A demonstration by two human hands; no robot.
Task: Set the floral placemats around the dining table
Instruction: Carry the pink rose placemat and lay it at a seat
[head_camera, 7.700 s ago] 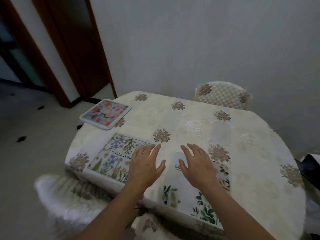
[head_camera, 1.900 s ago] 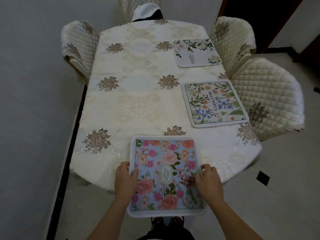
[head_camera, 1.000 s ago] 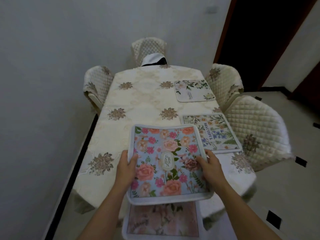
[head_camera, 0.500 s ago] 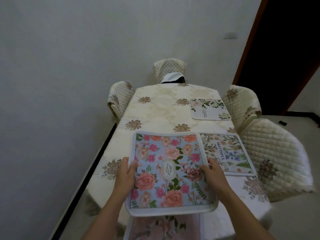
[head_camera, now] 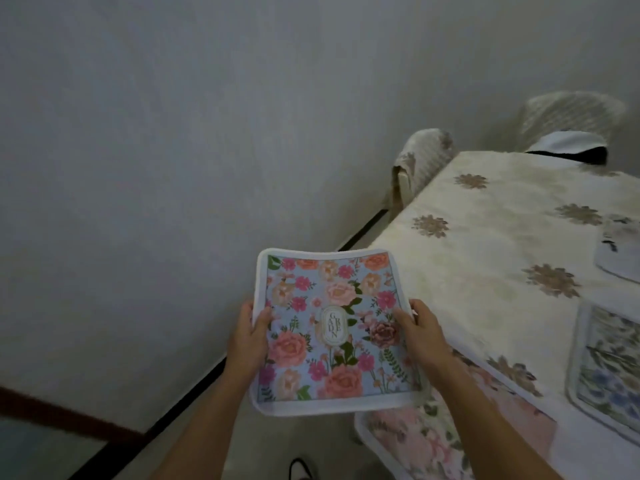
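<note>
I held blue rose-print mat (head_camera: 334,329) off the table (head_camera: 491,258), left hand (head_camera: 247,341), right hand (head_camera: 420,332), thumbs on top pinching its side edges.

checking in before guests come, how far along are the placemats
Done: a blue-flower placemat and a pale pink one lie on the table, and another mat's corner shows at the right edge. In hand: the left hand and right hand hold the rose placemat off the table's wall-side edge. Left: laying it, probably on the bare wall side.
</note>
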